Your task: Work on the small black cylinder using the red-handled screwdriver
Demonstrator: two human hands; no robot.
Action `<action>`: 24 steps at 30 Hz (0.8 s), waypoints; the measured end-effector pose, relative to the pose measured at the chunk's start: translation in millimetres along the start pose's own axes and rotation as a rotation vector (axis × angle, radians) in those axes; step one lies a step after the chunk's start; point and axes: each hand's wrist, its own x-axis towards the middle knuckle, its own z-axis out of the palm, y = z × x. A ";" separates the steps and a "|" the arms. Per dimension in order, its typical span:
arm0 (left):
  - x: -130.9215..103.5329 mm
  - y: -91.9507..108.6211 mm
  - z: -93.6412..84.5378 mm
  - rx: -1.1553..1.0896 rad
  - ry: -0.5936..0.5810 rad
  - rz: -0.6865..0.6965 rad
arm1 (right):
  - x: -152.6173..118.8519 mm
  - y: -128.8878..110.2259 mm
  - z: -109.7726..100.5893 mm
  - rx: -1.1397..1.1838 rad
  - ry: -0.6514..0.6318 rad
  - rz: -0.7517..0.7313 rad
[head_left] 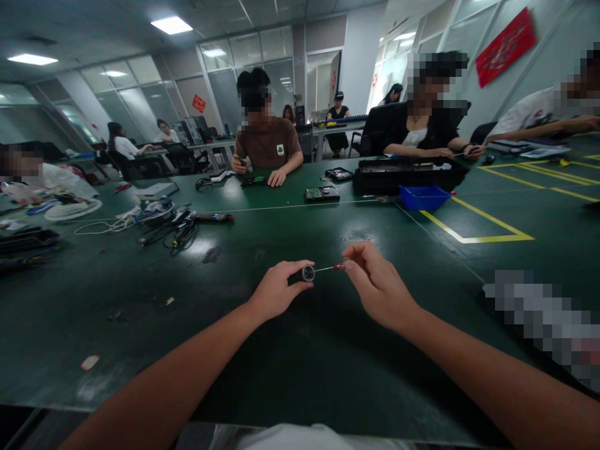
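My left hand (276,289) is closed round a dark cylinder (307,274). Its round end, with a pale rim and dark recesses inside, faces right and towards me; its exact kind is unclear. Between thumb and fingers, my right hand (382,286) pinches a small screwdriver (338,267) by its red handle. The thin metal shaft points left, and its tip meets the cylinder's end; whether it goes inside I cannot tell. Both hands are held over the green tabletop (281,362), near the middle of the view.
A blue bin (424,197) stands beyond my right hand, by a long black casing (407,176). Hard drives (322,194) lie ahead. Tangled cables (175,228) are to the left. A person (269,140) works opposite, others at the right. A blurred-out object (544,319) lies at right.
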 end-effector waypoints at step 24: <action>0.9 8.6 -3.2 0.089 -0.008 0.013 | 4.2 4.7 7.5 0.138 0.115 0.112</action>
